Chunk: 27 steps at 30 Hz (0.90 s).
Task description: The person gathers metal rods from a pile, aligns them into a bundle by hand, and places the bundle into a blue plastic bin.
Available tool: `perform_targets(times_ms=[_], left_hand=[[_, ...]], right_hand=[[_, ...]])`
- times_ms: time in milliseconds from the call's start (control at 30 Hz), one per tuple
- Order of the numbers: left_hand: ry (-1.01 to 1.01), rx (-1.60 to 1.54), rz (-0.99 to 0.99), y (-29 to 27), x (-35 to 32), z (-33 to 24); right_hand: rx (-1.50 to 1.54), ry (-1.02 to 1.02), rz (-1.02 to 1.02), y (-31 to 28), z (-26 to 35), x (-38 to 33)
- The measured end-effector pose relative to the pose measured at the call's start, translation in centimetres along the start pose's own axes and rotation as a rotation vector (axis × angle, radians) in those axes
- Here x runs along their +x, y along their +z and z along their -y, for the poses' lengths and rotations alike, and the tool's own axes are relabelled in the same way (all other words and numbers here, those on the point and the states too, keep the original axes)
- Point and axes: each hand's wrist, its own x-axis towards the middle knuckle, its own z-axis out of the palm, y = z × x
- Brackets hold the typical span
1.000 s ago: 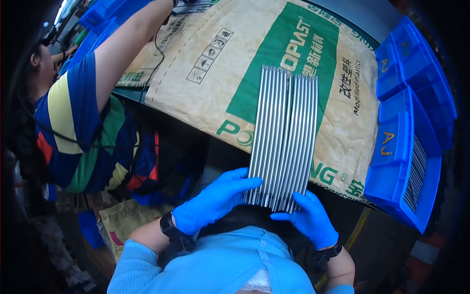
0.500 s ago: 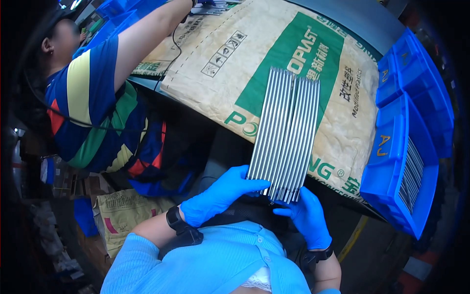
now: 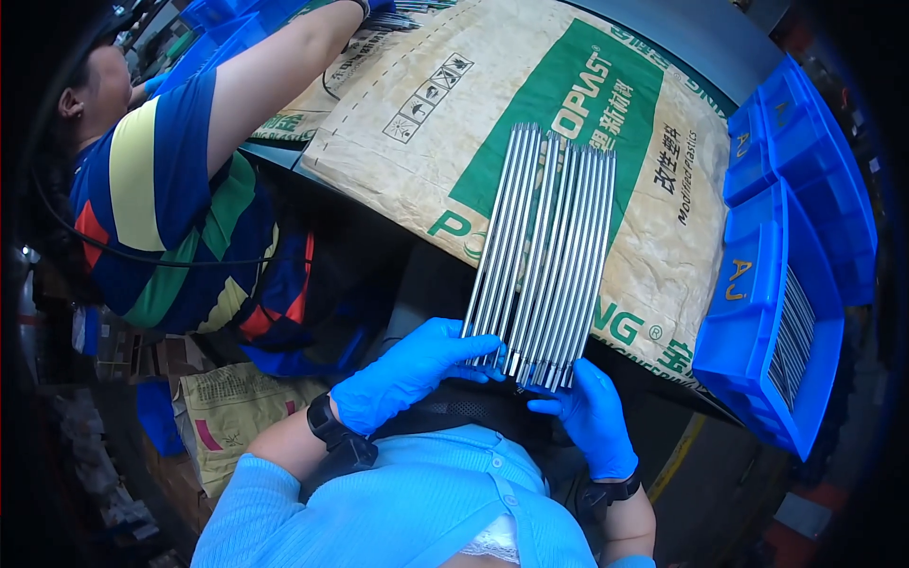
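Several thin silver metal rods (image 3: 544,256) lie side by side in a flat row, their far ends over the sack-covered table and their near ends in my gloved hands. My left hand (image 3: 409,371), in a blue glove, grips the near left side, thumb on top and fingers underneath. At the near right corner, my right hand (image 3: 595,417), gloved in blue too, holds the row with its thumb along the right edge. Uneven gaps show between some rods toward the left and middle. The fingers beneath the rods are mostly hidden.
A printed paper sack (image 3: 379,180) covers the table. On the right stand blue plastic bins (image 3: 757,312); the nearest contains similar rods (image 3: 793,346). A co-worker in a striped shirt (image 3: 180,208) reaches across the far left. A tan sack (image 3: 237,417) sits low on the left.
My left hand has shifted slightly left and the rods have spread apart, opening gaps in the row. My right hand has barely moved. The co-worker has leaned a little left.
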Motion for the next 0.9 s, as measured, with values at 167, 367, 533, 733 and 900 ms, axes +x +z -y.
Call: perform_targets(times_ms=[167, 367, 533, 733, 900], left_hand=[[-0.001, -0.046, 0.06, -0.4, -0.2, -0.2], [-0.035, -0.184, 0.112, -0.4, -0.5, -0.5], [-0.018, -0.103, 0.061, 0.6, -0.1, -0.3], [0.049, -0.098, 0.043, 2.0, 0.6, 0.4], [0.068, -0.102, 0.037, 1.9, 0.7, 0.5]], right_hand=[[-0.007, -0.006, -0.031, 0.1, 0.0, 0.0], [-0.007, -0.003, -0.031, 0.1, 0.1, 0.0], [-0.077, 0.029, 0.01, 0.7, 0.5, 0.0], [-0.145, 0.068, 0.054, 1.3, 0.6, 0.1], [-0.14, 0.072, 0.057, 1.1, 0.6, 0.0]])
